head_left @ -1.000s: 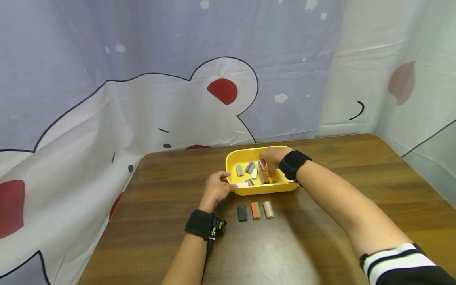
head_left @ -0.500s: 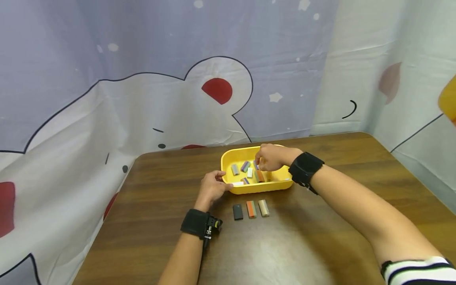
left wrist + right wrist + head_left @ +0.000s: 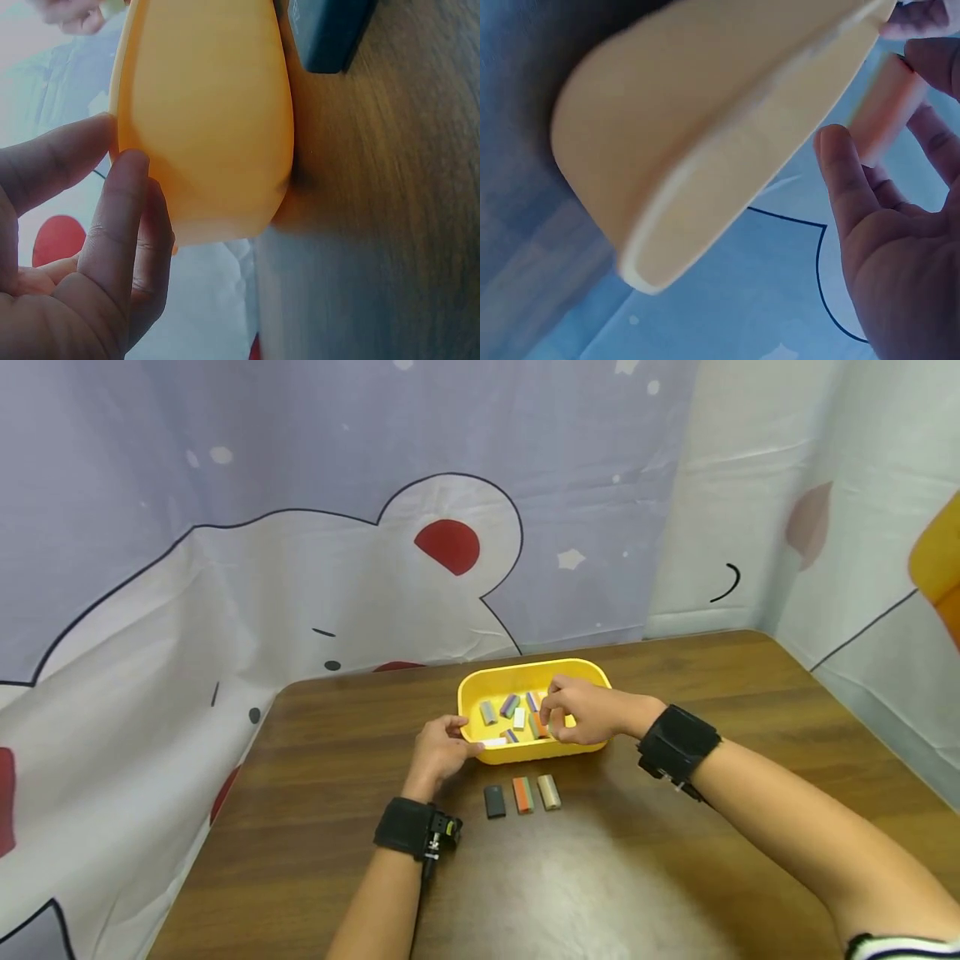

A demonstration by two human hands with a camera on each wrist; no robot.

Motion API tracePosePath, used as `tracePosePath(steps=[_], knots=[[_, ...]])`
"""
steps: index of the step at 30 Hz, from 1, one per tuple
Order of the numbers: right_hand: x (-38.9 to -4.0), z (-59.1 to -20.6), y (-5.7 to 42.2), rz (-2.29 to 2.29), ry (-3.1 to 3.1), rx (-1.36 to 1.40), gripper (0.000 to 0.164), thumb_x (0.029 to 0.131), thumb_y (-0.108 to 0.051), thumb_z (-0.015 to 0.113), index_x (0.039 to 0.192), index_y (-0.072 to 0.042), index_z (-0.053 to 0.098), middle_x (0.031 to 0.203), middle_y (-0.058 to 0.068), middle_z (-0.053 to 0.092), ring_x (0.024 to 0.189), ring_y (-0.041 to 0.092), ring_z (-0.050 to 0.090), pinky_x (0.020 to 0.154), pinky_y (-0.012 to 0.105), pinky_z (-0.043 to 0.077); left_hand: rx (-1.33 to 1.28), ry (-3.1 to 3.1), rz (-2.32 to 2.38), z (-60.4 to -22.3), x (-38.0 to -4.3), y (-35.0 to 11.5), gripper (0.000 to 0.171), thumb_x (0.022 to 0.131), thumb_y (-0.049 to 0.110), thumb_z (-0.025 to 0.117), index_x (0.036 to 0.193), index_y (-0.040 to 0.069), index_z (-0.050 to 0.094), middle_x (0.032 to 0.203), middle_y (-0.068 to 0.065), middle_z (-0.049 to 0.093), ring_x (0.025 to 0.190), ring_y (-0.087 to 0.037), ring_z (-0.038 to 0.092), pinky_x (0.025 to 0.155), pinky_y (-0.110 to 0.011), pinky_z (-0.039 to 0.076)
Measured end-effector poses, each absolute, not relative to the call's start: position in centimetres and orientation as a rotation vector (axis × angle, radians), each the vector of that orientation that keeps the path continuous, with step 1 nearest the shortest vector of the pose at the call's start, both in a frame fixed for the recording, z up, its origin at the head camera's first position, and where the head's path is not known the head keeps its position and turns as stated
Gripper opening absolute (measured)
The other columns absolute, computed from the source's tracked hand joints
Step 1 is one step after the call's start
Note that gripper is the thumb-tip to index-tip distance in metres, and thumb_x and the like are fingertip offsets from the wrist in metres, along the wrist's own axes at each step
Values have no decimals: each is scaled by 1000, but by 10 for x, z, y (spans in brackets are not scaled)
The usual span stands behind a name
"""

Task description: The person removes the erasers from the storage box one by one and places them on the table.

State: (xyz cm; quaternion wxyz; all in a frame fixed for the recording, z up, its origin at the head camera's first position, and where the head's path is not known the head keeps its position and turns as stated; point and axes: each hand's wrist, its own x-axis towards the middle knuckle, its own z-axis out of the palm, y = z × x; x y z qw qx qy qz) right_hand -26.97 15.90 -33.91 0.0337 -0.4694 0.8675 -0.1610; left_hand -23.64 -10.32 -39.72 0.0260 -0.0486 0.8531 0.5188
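Note:
In the head view my left hand (image 3: 438,747) pinches the left end of a yellow plastic bin (image 3: 536,752) between thumb and fingers. The left wrist view shows those fingertips (image 3: 131,169) at the bin's rim. Over the right part of the bin, my right hand (image 3: 588,708) pinches a small pink-orange block (image 3: 889,112) between its fingertips, best seen in the right wrist view. Inside the bin lie several small coloured blocks, among them a white block (image 3: 519,719), a grey block (image 3: 488,713) and a purple-green block (image 3: 510,706).
On the brown wooden table (image 3: 337,777), in front of the bin, a dark block (image 3: 494,802), an orange-green block (image 3: 522,795) and a beige block (image 3: 549,792) stand in a row. A printed curtain (image 3: 300,568) hangs behind the table.
My right hand has risen from inside the bin and drawn back toward its near right side, the block between its fingertips. The left hand keeps its hold on the bin. The head view has shifted slightly.

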Motion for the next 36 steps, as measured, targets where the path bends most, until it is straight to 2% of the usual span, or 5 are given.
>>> tracePosePath(steps=[5, 12, 18, 36], knots=[[-258, -354, 166, -594, 2654, -1573, 14, 85, -5, 63, 96, -8, 70, 98, 6, 53, 86, 18, 50, 75, 33, 47, -161, 2633, 1600, -397, -237, -102, 51, 80, 10, 80, 126, 1, 60, 113, -17, 59, 92, -25, 60, 74, -33, 50], [-239, -368, 172, -610, 2626, -1622, 10, 86, -10, 68, 96, -12, 70, 98, 1, 50, 87, 17, 48, 76, 30, 44, -179, 2624, 1598, -396, -236, -102, 52, 81, 11, 80, 127, 2, 60, 115, -16, 59, 94, -25, 60, 76, -34, 51], [-228, -382, 176, -624, 2622, -1683, 13, 84, -10, 72, 97, -10, 73, 102, 1, 51, 86, 13, 48, 75, 29, 46, -175, 2612, 1611, -396, -236, -102, 52, 80, 10, 80, 127, 2, 59, 114, -16, 59, 93, -25, 61, 74, -32, 51], [-226, -414, 179, -508, 2625, -1471, 19, 84, -9, 72, 103, -7, 70, 106, 2, 53, 92, 13, 53, 80, 29, 49, -170, 2607, 1615, -396, -239, -103, 53, 79, 9, 81, 127, 1, 60, 115, -16, 58, 96, -26, 61, 74, -32, 52]])
